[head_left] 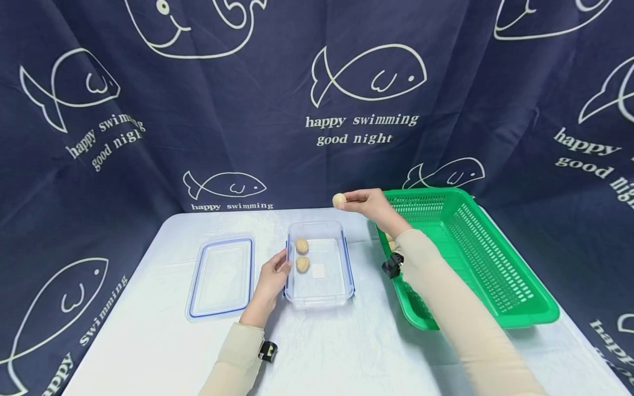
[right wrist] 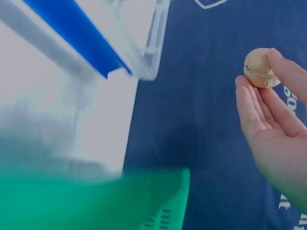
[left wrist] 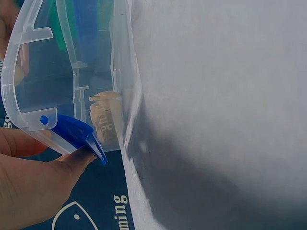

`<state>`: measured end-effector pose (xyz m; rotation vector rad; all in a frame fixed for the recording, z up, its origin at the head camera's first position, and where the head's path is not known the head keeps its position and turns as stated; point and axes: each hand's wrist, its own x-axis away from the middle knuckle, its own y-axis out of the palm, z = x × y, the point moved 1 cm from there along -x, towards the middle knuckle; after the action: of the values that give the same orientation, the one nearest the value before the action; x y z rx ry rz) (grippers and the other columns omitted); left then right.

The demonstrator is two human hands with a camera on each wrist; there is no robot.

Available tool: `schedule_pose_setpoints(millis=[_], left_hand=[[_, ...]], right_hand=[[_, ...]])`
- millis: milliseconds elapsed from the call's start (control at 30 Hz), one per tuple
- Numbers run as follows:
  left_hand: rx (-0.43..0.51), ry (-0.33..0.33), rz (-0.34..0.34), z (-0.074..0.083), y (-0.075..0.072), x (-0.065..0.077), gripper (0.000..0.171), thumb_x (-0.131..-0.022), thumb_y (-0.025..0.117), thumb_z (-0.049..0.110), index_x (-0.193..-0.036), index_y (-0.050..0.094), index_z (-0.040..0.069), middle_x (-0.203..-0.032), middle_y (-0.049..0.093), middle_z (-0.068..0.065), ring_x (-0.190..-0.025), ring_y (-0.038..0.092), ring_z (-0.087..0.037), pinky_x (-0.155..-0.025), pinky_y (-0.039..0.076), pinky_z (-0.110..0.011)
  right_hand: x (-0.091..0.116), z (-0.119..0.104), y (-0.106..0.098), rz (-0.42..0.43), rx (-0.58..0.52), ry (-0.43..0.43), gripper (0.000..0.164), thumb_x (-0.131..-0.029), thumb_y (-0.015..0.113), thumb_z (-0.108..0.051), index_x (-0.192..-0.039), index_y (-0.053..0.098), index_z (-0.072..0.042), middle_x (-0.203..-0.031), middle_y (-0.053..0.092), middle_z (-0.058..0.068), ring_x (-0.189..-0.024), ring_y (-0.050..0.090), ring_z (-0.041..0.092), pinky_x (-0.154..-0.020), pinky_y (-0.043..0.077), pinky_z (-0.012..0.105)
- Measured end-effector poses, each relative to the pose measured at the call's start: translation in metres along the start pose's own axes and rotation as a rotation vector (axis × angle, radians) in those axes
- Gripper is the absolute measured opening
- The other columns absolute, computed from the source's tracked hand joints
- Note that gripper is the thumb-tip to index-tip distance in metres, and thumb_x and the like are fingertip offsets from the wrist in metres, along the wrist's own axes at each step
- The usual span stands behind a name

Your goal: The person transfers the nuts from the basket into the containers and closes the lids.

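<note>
A walnut (head_left: pixel 339 200) is pinched between the thumb and fingertips of my right hand (head_left: pixel 369 204), held up in the air near the green basket's far left corner. In the right wrist view the seam and pale shell of the walnut (right wrist: pixel 261 68) show clearly. My left hand (head_left: pixel 272 278) grips the left side of a clear plastic container (head_left: pixel 321 301), its thumb by a blue side latch (left wrist: pixel 76 132). Two walnuts lie inside along that side, one (head_left: pixel 301 246) behind the other (head_left: pixel 302 264). The container stands without its lid.
Left of the container, a clear lid (head_left: pixel 221 278) with a blue seal lies flat on the white table (head_left: pixel 143 341). On the right stands a green basket (head_left: pixel 525 319); a few walnuts (head_left: pixel 391 242) show at its left wall, partly hidden by my right arm. A dark printed curtain (head_left: pixel 277 148) hangs behind.
</note>
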<state>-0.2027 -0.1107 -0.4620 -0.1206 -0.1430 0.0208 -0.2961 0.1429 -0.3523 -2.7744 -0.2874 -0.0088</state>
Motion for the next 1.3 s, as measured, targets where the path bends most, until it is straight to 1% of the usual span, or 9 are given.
schedule_pose_setpoints(millis=[167,333,567,800,967,1167,1300], left_hand=[[0.002,0.001,-0.002,0.0,0.0,-0.001,0.046,-0.099,0.047,0.005,-0.144,0.038,-0.003,-0.144,0.042,-0.026,-0.133,0.04,-0.037,-0.112,0.035,-0.044],[0.015,0.006,-0.005,0.002,0.001,-0.003,0.047,-0.099,0.047,0.005,-0.144,0.037,-0.004,-0.144,0.041,-0.026,-0.134,0.04,-0.036,-0.112,0.035,-0.042],[0.003,0.0,0.006,0.004,0.002,-0.002,0.047,-0.099,0.048,0.005,-0.144,0.039,-0.002,-0.144,0.042,-0.025,-0.134,0.04,-0.037,-0.112,0.034,-0.044],[0.005,-0.007,0.002,0.001,0.001,-0.001,0.046,-0.099,0.047,0.004,-0.144,0.039,-0.002,-0.144,0.042,-0.025,-0.134,0.04,-0.037,-0.112,0.034,-0.044],[-0.003,-0.003,0.004,0.001,0.001,-0.001,0.046,-0.099,0.048,0.005,-0.143,0.039,-0.002,-0.143,0.043,-0.025,-0.134,0.04,-0.037,-0.112,0.035,-0.044],[0.002,-0.005,0.003,-0.001,0.001,-0.001,0.046,-0.099,0.048,0.004,-0.143,0.039,-0.003,-0.143,0.043,-0.026,-0.133,0.04,-0.037,-0.112,0.035,-0.044],[0.005,0.0,0.003,0.0,0.001,-0.002,0.047,-0.099,0.049,0.004,-0.143,0.039,-0.003,-0.143,0.043,-0.026,-0.133,0.041,-0.037,-0.112,0.035,-0.044]], right_hand=[[-0.004,-0.003,0.017,0.003,0.022,-0.02,0.043,-0.085,0.075,-0.02,-0.123,0.064,-0.004,-0.118,0.067,0.015,-0.111,0.062,0.026,-0.101,0.048,0.041],[-0.007,-0.003,0.033,-0.012,0.026,-0.023,0.044,-0.085,0.075,-0.02,-0.124,0.064,-0.003,-0.118,0.067,0.014,-0.11,0.062,0.026,-0.1,0.049,0.039],[-0.005,0.0,0.053,-0.013,0.008,0.019,0.041,-0.084,0.076,-0.019,-0.12,0.066,-0.004,-0.114,0.069,0.012,-0.109,0.062,0.025,-0.1,0.049,0.039],[-0.003,0.011,0.071,0.007,0.012,0.062,0.04,-0.083,0.077,-0.02,-0.119,0.068,-0.005,-0.114,0.069,0.01,-0.108,0.063,0.024,-0.099,0.05,0.039],[-0.001,0.019,0.081,0.027,0.025,0.085,0.039,-0.081,0.078,-0.021,-0.116,0.069,-0.004,-0.111,0.07,0.01,-0.105,0.064,0.022,-0.095,0.052,0.036],[0.002,0.03,0.09,0.012,0.031,0.13,0.037,-0.081,0.078,-0.018,-0.113,0.07,-0.002,-0.108,0.071,0.01,-0.101,0.066,0.022,-0.093,0.053,0.036],[0.003,0.036,0.095,0.021,0.041,0.144,0.035,-0.081,0.078,-0.016,-0.111,0.07,-0.001,-0.106,0.071,0.012,-0.1,0.066,0.023,-0.092,0.053,0.036]])
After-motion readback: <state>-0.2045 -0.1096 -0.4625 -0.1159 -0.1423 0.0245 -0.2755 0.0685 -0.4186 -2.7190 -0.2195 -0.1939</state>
